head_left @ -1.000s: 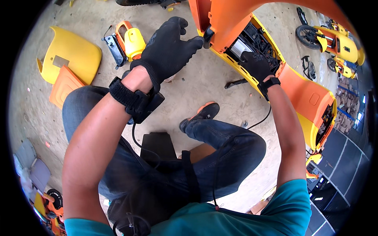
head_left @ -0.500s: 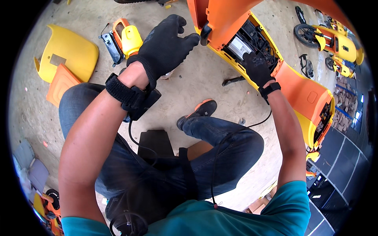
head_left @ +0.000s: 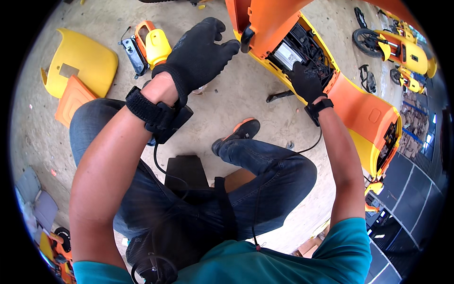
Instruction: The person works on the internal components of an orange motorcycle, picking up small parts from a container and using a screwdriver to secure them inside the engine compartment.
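Note:
My left hand (head_left: 201, 54), in a black knit glove, hangs over the concrete floor beside the orange and yellow vehicle body (head_left: 366, 102). Its fingers are bent, the thumb stands apart, and nothing shows between them. My right hand (head_left: 307, 81), gloved alike, reaches into the body's uncovered compartment. Its fingers are closed at the lower corner of a silver metal box (head_left: 287, 56) with a printed label; the fingertips underneath are hidden. Black cables and connectors (head_left: 318, 57) crowd the compartment next to the box. Above it rises an orange panel (head_left: 272, 23).
On the floor at left lie a yellow curved cover (head_left: 90, 61), an orange panel (head_left: 74, 102) and a yellow-orange part beside a dark lamp-like unit (head_left: 135, 56). A stand leg (head_left: 280, 96) juts from the body. More yellow vehicles (head_left: 402, 54) stand at far right. Cords run from my wrist straps.
My right hand has shifted slightly left and its wrist has turned. The silver box has tilted, so more of its labelled face shows. The left hand has stayed in place.

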Demonstrator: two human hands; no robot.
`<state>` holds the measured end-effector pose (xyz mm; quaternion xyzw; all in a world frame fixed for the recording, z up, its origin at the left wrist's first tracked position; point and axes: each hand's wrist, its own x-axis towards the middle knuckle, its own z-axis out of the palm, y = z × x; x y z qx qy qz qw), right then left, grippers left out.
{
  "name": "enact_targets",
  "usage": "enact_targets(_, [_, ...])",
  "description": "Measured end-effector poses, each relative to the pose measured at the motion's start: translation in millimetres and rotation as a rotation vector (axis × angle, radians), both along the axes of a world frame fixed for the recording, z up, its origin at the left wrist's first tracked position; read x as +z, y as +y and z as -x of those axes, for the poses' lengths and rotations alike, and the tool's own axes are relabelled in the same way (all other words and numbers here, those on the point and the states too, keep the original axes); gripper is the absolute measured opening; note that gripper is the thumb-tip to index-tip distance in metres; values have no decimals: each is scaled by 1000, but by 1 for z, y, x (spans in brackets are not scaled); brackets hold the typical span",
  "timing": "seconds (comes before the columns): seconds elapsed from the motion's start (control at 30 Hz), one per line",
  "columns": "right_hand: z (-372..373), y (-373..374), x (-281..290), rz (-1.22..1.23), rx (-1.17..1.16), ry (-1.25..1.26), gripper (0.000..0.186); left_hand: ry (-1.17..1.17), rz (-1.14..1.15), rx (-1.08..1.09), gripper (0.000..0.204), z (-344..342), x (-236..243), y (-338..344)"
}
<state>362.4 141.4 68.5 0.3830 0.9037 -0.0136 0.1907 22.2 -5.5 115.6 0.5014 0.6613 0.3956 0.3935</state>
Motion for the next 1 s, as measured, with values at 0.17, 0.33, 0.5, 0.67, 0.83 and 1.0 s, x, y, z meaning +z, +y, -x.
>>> enact_targets(0.17, [6, 3, 2, -55, 81, 79, 13, -23, -5, 0, 51, 0, 0, -1])
enact_targets(0.33, [13, 2, 8, -51, 258, 101, 20, -9, -9, -16, 45, 1, -2, -3])
enact_targets(0.5, [-9, 14, -9, -119, 284, 12, 14, 16, -31, -34, 40, -1, -6, -1])
enact_targets(0.67, [1, 20, -9, 82, -122, -74, 31, 32, -57, -20, 36, -1, -7, -3])
enact_targets(0.83, [-3, 16, -5, -125, 302, 53, 21, 15, -46, -31, 36, 1, -9, -3])
enact_targets(1.0, [-16, 18, -13, -75, 290, 2, 19, 31, -39, -32, 36, 1, -5, -4])
